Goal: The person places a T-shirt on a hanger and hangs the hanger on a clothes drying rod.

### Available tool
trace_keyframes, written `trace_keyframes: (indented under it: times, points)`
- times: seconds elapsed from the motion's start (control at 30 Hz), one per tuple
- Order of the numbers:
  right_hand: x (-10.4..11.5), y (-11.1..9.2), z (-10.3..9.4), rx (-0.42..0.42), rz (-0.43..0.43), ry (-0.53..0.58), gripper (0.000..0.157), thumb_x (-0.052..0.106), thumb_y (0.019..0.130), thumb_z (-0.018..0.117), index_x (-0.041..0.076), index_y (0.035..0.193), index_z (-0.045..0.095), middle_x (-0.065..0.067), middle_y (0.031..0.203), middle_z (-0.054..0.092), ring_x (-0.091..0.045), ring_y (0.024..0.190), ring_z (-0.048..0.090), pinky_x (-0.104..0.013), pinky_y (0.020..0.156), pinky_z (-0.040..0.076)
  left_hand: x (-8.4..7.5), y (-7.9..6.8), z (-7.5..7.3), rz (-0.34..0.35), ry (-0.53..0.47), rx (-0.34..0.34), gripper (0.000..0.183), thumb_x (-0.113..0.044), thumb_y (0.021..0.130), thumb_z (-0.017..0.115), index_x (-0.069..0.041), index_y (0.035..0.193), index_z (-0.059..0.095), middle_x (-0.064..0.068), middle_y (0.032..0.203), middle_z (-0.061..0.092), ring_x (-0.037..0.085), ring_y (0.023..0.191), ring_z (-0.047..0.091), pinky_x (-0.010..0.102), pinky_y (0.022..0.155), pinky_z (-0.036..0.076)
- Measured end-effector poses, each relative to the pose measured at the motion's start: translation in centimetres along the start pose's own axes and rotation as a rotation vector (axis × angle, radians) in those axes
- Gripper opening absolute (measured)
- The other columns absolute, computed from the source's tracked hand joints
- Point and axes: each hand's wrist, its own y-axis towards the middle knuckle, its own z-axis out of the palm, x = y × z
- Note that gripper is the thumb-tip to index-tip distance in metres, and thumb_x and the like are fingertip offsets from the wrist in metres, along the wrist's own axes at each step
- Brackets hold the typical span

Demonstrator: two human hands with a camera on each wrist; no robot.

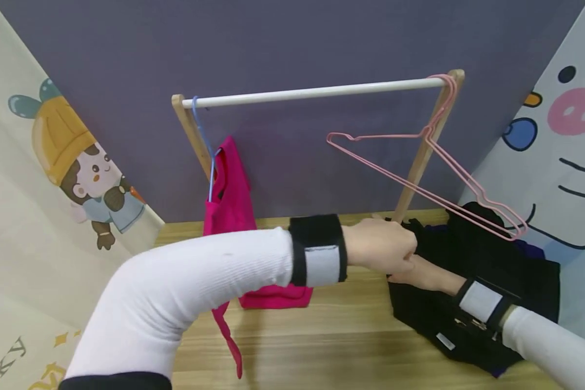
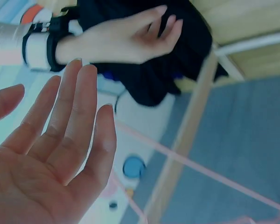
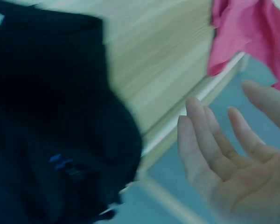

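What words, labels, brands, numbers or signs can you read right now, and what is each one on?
"cky": dark letters on the cream backdrop, at the picture's left edge; anything before them is out of view.
Yellow lettering below it: cut off, unreadable.
White label on the black clothing: too small to read.
Blue marks on the black clothing: too blurred to tell whether they are text.

Black clothing [image 1: 497, 260]; magenta garment [image 1: 230, 208]; pink hangers [image 1: 427, 131].
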Motion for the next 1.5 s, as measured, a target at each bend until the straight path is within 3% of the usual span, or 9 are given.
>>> trace_keyframes:
  times: [0.1,0.27,0.43,0.57,0.8,0.93,1.1,1.33,1.5]
  points:
    - [-1.4,-1.8,-0.3,0.005,0.055,-0.047,0.032,0.01,0.08,0.061,-0.004,0.105,0.045,-0.012,0.095,0.053,-0.008,0.08,0.049,-0.035,0.064,0.048,-0.4,2.4,1.6,0.003,0.027,0.058,0.037,-0.025,0.091,0.044,-0.017,0.056,0.038,-0.004,0.052,0.03,0.006,0.044,0.028,0.017,0.042,0.022]
    - [-3.7,-4.3,-0.5,0.002,0.188,-0.166,0.02,0.008,0.075,0.065,0.0,0.088,0.052,-0.003,0.077,0.053,-0.01,0.066,0.047,-0.035,0.057,0.047,-0.5,5.8,4.5,-0.063,0.063,0.117,0.036,-0.03,0.09,0.046,-0.018,0.056,0.039,-0.006,0.053,0.033,0.006,0.047,0.033,0.019,0.048,0.027]
    - [-4.6,-5.9,-0.3,0.008,0.18,-0.184,0.021,0.007,0.072,0.067,0.0,0.087,0.054,-0.004,0.077,0.055,-0.011,0.067,0.048,-0.034,0.056,0.047,0.2,7.7,7.3,-0.09,-0.001,0.119,0.042,-0.033,0.088,0.05,-0.017,0.051,0.038,-0.006,0.048,0.03,0.006,0.041,0.027,0.017,0.041,0.024]
    - [-5.0,-6.8,0.4,0.043,0.163,-0.16,0.021,0.008,0.071,0.067,0.002,0.087,0.054,-0.002,0.076,0.054,-0.009,0.066,0.048,-0.033,0.055,0.046,1.1,8.9,9.9,-0.047,-0.075,0.113,0.044,-0.031,0.088,0.051,-0.015,0.049,0.037,-0.006,0.046,0.029,0.005,0.039,0.025,0.016,0.04,0.023]
    - [-5.3,-8.7,1.6,0.073,0.175,-0.102,0.022,0.006,0.07,0.067,0.002,0.086,0.053,-0.002,0.075,0.053,-0.006,0.065,0.048,-0.031,0.052,0.047,1.4,11.2,15.5,0.022,-0.063,0.096,0.019,-0.027,0.086,0.056,-0.018,0.068,0.058,-0.012,0.062,0.049,0.0,0.056,0.043,0.011,0.052,0.034]
    - [-5.7,-9.9,1.9,0.09,0.215,-0.086,0.023,0.007,0.07,0.068,0.002,0.087,0.053,-0.004,0.076,0.054,-0.008,0.066,0.049,-0.033,0.053,0.047,1.2,12.0,18.5,0.043,-0.066,0.035,0.008,-0.025,0.084,0.058,-0.02,0.086,0.064,-0.014,0.081,0.058,-0.003,0.069,0.049,0.01,0.062,0.038]
    - [-6.0,-11.5,2.3,0.126,0.248,-0.112,0.024,0.011,0.069,0.07,0.005,0.085,0.053,-0.001,0.073,0.051,-0.006,0.062,0.046,-0.033,0.05,0.045,0.5,12.3,21.2,0.057,0.015,-0.037,0.018,-0.028,0.081,0.06,-0.023,0.098,0.063,-0.011,0.094,0.059,-0.002,0.081,0.049,0.01,0.071,0.038]
    - [-6.2,-13.5,3.4,0.181,0.287,-0.065,0.038,0.015,0.068,0.072,0.003,0.095,0.049,0.001,0.072,0.049,-0.004,0.06,0.044,-0.034,0.049,0.044,0.6,12.6,22.9,0.072,0.089,-0.122,0.027,-0.038,0.08,0.061,-0.025,0.103,0.061,-0.009,0.094,0.055,0.001,0.081,0.047,0.012,0.071,0.04]
    - [-6.6,-14.4,4.5,0.205,0.384,-0.054,0.056,0.018,0.063,0.075,0.0,0.107,0.044,-0.012,0.092,0.056,-0.02,0.076,0.053,-0.049,0.063,0.048,1.2,12.6,23.6,0.09,0.154,-0.16,0.042,-0.037,0.076,0.065,-0.023,0.114,0.054,-0.006,0.101,0.053,0.004,0.088,0.047,0.015,0.073,0.038]
